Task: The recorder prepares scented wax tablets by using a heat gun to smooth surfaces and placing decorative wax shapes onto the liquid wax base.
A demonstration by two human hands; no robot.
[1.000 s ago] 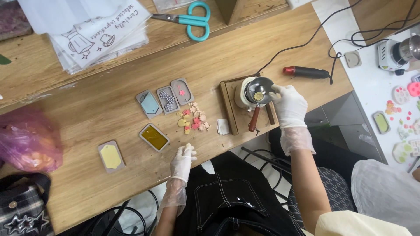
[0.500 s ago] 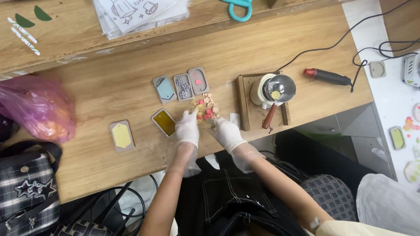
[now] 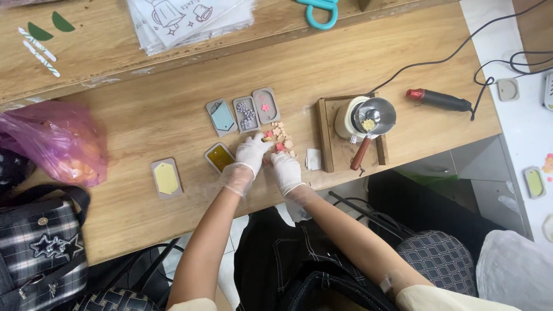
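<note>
Wooden worktop point(image 3: 173, 109), head view. Both gloved hands sit at the small pile of pink and cream flower pieces point(image 3: 280, 140). Left hand point(image 3: 252, 152) fingers bent onto the pile; pinching or not, cannot tell. Right hand point(image 3: 286, 169) likewise. At 11 o'clock, 3 grey moulds point(image 3: 244, 113), partly filled. At 3 o'clock, melting pot point(image 3: 368, 118).

gloved left hand point(image 3: 252, 152), right hand point(image 3: 286, 167), side by side, fingers curled
</note>
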